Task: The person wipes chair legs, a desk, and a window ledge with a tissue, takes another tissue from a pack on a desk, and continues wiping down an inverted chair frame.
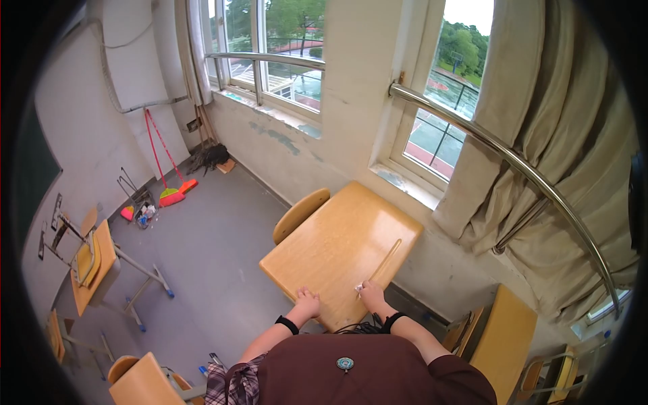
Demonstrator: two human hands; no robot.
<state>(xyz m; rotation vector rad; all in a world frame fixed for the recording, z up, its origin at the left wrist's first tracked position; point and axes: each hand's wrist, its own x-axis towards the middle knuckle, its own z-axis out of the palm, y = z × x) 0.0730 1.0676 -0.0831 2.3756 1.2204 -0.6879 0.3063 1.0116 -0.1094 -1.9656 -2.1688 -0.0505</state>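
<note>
A light wooden desk (pixel 331 236) with a glossy top stands in front of me. My left hand (pixel 307 302) rests at its near left edge, fingers short of one another and holding nothing that I can see. On the near right part of the desktop, my right hand (pixel 371 297) is closed around a small crumpled white tissue (pixel 358 288), mostly hidden by the fingers. Just beyond that hand, a long narrow pencil groove (pixel 388 260) runs along the right side of the top. Dark cables (pixel 361 329) show between my wrists, near my body.
A wooden chair (pixel 302 214) stands against the desk's far left side. Brooms (pixel 171 196) and a dustpan (pixel 144 206) are in the far corner. Other desks stand left (pixel 96 268) and right (pixel 503 337). A metal rail (pixel 513 162) and curtain (pixel 540 108) line the window wall.
</note>
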